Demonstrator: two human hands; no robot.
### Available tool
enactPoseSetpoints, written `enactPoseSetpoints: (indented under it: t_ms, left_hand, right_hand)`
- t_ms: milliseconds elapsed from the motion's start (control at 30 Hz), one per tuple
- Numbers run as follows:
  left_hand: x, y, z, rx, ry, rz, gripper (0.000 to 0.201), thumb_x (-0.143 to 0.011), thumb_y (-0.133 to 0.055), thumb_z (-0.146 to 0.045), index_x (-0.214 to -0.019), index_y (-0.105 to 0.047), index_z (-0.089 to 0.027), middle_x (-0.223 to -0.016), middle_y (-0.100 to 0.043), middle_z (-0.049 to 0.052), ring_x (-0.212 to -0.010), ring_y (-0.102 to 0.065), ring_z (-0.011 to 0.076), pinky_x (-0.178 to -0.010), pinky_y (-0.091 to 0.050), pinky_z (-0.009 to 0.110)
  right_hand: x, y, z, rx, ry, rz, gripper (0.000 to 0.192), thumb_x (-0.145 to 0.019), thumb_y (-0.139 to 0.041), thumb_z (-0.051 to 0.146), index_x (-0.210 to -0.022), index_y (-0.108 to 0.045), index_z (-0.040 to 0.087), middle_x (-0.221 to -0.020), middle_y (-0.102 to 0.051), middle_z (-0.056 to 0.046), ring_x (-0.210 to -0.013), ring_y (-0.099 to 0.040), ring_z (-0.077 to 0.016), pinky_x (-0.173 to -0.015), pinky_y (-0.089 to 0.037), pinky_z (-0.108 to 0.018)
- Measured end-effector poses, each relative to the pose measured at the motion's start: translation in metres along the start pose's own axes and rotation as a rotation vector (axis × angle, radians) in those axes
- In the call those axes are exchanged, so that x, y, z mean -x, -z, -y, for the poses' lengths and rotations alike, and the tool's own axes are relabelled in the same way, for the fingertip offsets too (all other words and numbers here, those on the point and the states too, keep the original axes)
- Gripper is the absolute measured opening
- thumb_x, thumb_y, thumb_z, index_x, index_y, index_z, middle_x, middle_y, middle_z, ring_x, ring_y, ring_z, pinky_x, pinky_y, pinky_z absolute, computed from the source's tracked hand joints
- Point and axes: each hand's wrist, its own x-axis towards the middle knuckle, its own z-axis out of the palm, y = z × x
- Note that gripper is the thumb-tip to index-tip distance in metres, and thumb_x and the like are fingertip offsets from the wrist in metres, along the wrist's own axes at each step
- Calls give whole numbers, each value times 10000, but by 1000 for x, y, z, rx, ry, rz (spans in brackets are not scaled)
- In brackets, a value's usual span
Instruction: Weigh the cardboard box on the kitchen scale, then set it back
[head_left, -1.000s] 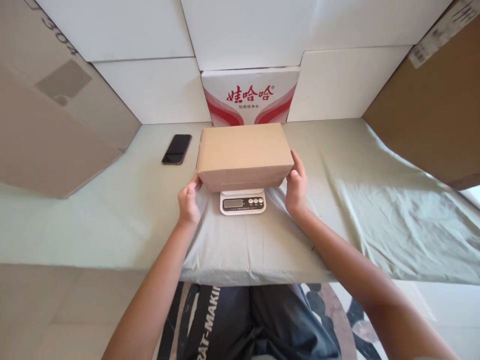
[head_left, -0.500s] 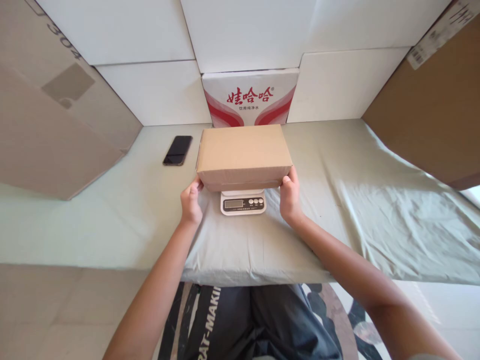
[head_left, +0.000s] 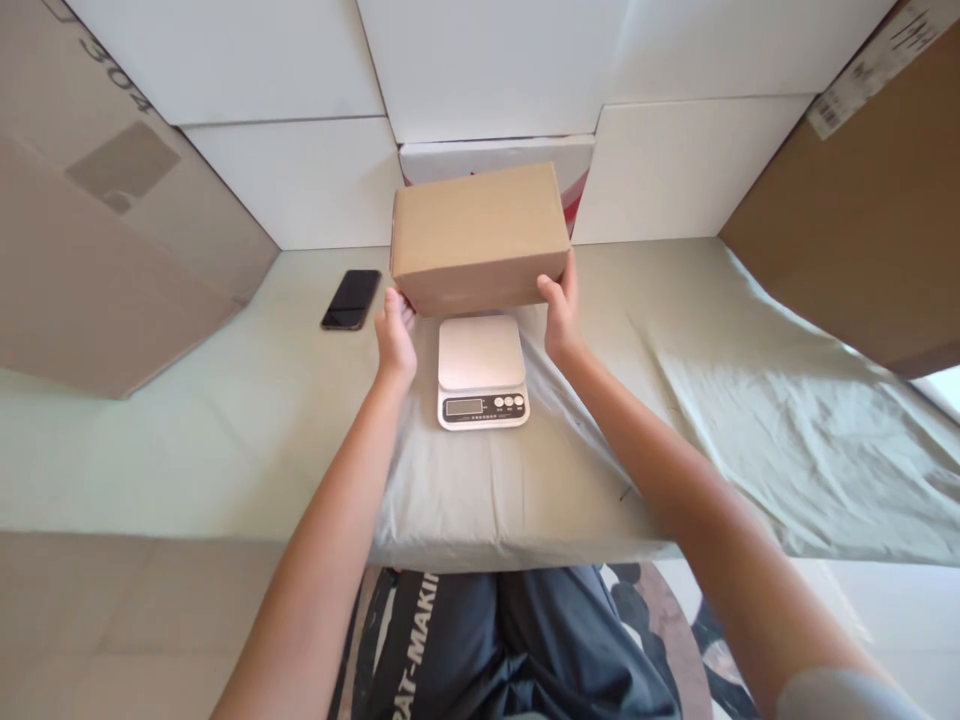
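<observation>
A closed brown cardboard box (head_left: 480,235) is held up between my two hands, tilted a little with its right end higher. My left hand (head_left: 396,335) grips its lower left corner, fingers partly hidden under the box. At the lower right corner, my right hand (head_left: 561,308) holds on, thumb against the front face. Below and nearer to me, a white digital kitchen scale (head_left: 482,355) lies on the cloth, its platform bare. Its dark panel has a small display and round buttons; I cannot read any figure on the display.
A black phone (head_left: 351,299) lies left of the scale on the pale green cloth (head_left: 225,430). Large cardboard boxes stand at the left (head_left: 127,230) and right (head_left: 862,220). White boxes (head_left: 292,185) line the back, including one with red print (head_left: 577,195), mostly covered by the held box.
The cardboard box has moved up and away from me with both hands on it. The scale's platform, covered before, now shows. The red-printed box behind is now mostly hidden.
</observation>
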Motion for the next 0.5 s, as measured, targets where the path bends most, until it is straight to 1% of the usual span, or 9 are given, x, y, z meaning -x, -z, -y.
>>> enactPoseSetpoints:
  t_ms: [100, 167, 233, 300, 367, 500]
  left_hand:
    - [-18, -8, 21, 12, 50, -87, 954, -853, -488, -943, -1387, -717, -186, -1564, -650, 197, -1559, -530, 324, -1275, -432, 444]
    - [-21, -9, 33, 8, 83, -130, 970, -859, -472, -944, -1405, -703, -177, -1577, -637, 205, -1548, -545, 310, -1270, -432, 431]
    - [-21, -7, 40, -3, 96, -135, 978, -872, -464, -933, -1415, -698, -155, -1589, -621, 218, -1533, -563, 308, -1273, -428, 431]
    - [-21, -5, 43, -11, 92, -124, 960, -892, -457, -915, -1415, -702, -147, -1589, -622, 215, -1517, -581, 305, -1278, -423, 429]
    - [-22, -5, 44, -10, 94, -114, 928, -909, -452, -898, -1414, -709, -164, -1576, -640, 197, -1509, -589, 301, -1279, -423, 426]
    - [-25, -4, 45, 3, 98, -96, 905, -923, -458, -877, -1442, -699, -175, -1561, -657, 180, -1535, -560, 314, -1288, -411, 440]
  right_hand:
    - [-12, -6, -30, -62, -95, -12, 742, -863, -593, 651, -1523, -492, 326, -1668, -535, -22, -1617, -428, -299, -1406, -292, -564]
    - [-12, -7, -47, -90, -152, -27, 740, -843, -600, 613, -1508, -503, 304, -1659, -554, -28, -1601, -451, -287, -1402, -302, -556]
    - [-9, -7, -57, -103, -197, -34, 719, -820, -614, 568, -1484, -521, 307, -1626, -595, -18, -1564, -494, -280, -1389, -331, -547]
    - [-5, -6, -60, -105, -228, -24, 681, -813, -620, 528, -1456, -542, 317, -1584, -634, -9, -1517, -538, -279, -1366, -374, -541]
    - [-2, -6, -58, -100, -241, -17, 645, -811, -623, 492, -1428, -563, 312, -1563, -649, -18, -1491, -560, -284, -1350, -396, -538]
    - [-1, -5, -55, -77, -256, -25, 644, -794, -634, 449, -1413, -563, 288, -1576, -632, -49, -1503, -556, -300, -1365, -365, -557]
